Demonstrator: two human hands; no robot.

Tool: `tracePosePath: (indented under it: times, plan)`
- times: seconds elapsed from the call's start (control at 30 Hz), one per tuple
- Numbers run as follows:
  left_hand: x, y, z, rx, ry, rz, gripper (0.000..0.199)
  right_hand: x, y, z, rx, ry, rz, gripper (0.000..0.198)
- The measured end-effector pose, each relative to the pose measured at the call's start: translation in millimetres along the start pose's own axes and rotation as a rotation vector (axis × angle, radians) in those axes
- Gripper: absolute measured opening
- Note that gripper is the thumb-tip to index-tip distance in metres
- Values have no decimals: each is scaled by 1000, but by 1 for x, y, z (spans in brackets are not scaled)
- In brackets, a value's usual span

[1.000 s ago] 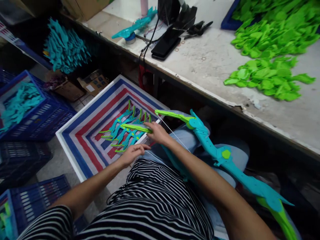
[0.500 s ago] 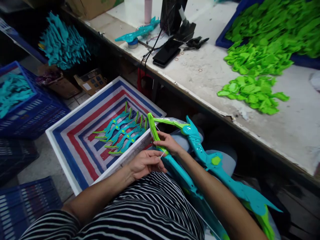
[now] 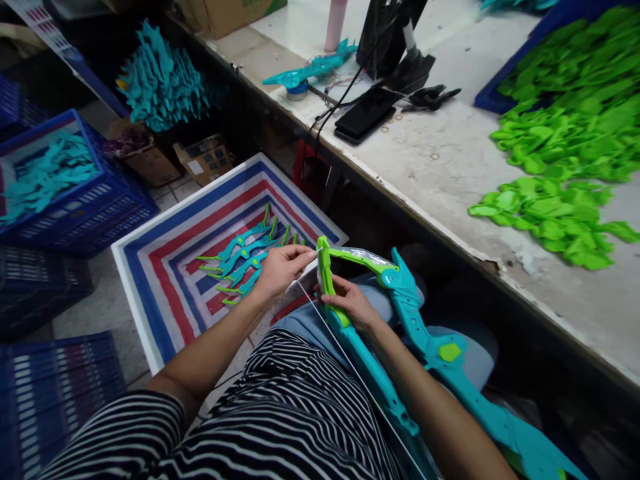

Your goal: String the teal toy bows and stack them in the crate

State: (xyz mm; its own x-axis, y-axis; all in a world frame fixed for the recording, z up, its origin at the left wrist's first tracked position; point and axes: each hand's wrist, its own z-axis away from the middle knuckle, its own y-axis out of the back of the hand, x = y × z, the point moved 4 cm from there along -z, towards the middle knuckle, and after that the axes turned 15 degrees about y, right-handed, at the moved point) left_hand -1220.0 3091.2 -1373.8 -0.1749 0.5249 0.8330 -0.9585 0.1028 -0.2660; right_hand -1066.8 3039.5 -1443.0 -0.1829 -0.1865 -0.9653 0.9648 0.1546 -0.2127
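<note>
A teal and green toy bow [image 3: 449, 352] lies across my lap, its green tip upright near the tub. My right hand [image 3: 353, 303] is wrapped round the green limb just below that tip. At the tip, my left hand [image 3: 280, 272] pinches the end of a white string [image 3: 340, 346] between thumb and fingers. The string runs taut from there down along the bow toward the bottom of the view. Whether its end touches the tip is hidden by my fingers.
Left of my lap, a white-rimmed tub [image 3: 137, 310] with striped lining holds several toy bows [image 3: 243, 257]. Blue crates [image 3: 125, 200] stand farther left. The workbench [image 3: 425, 193] carries green parts [image 3: 550, 213], a phone [image 3: 365, 117] and a teal piece [image 3: 313, 69].
My left hand has moved up from beside the lower green limb to its tip, drawing the string with it. My right hand stays on the limb. The view has shifted a little.
</note>
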Motion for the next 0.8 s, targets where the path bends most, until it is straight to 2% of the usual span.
tracePosePath:
  times: [0.5, 0.67, 0.8]
  plan:
    - [18, -4, -4, 47, -142, -247, 15, 4, 1, -3, 14, -10, -7, 64]
    - [18, -6, -4, -15, -116, -256, 21, 6, 0, -3, 2, 13, -19, 66]
    - [21, -7, -7, -154, -32, -213, 38, 6, -5, 0, -63, 112, 64, 60]
